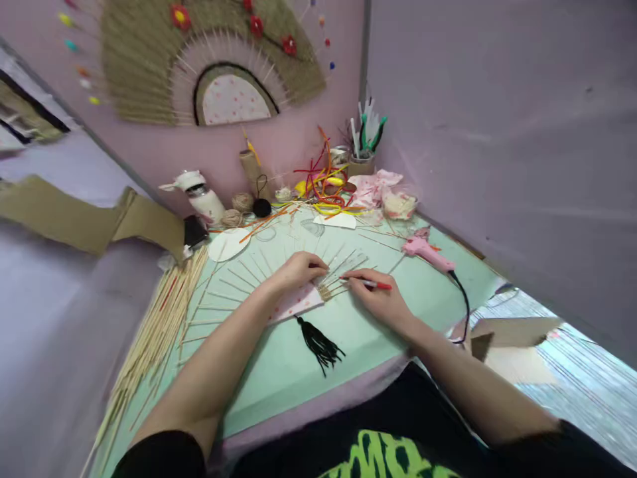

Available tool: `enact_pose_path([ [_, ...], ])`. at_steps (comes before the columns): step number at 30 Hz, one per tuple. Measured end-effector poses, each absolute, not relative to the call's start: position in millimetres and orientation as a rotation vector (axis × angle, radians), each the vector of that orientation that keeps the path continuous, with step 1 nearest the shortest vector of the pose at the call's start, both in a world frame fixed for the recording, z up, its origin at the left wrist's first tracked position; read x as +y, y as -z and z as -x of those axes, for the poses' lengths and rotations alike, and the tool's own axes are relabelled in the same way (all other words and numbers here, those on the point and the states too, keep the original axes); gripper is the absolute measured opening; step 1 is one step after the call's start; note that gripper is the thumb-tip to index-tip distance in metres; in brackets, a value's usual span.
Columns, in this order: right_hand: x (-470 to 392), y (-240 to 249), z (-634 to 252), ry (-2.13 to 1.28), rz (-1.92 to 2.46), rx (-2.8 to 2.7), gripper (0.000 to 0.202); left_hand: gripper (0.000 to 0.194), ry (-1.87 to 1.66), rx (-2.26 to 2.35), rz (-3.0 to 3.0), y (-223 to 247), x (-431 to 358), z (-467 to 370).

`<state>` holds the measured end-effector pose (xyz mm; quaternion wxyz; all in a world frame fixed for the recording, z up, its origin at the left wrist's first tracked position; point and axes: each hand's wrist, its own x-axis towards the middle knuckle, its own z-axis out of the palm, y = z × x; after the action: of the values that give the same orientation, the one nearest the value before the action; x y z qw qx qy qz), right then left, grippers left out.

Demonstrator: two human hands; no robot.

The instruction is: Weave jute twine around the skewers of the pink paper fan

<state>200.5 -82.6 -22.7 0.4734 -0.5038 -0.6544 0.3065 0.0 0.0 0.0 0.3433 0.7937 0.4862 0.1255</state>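
My left hand (298, 269) is closed, its fingertips pinched down at the near end of a clear ruler (355, 263). In my right hand (381, 304) is a red pen (374, 284), its tip pointing left at the sticks beside the ruler. Beneath both hands lies a fan frame of thin sticks (221, 297) spread out like rays. At the frame's base is a white half-round piece with pink dots (306, 300), partly hidden by my left forearm. A black tassel (318, 342) hangs from that base onto the green tabletop (393, 342).
A bundle of bamboo sticks (149, 332) runs along the left edge. On the right lies a pink glue gun (428, 252) with a black cord. Twine balls (242, 202), colourful pipe cleaners (326, 182) and a tool cup (362, 164) line the back wall. A finished fan (144, 66) hangs above.
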Motion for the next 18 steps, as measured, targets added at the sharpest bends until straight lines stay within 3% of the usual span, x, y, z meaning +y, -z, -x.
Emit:
enact_pose_path([
  [18, -81.6, 25.7, -202.5, -0.763, 1.264, -1.619, 0.020, 0.022, -0.327, 1.275, -2.033, -9.0, -4.2, -2.0],
])
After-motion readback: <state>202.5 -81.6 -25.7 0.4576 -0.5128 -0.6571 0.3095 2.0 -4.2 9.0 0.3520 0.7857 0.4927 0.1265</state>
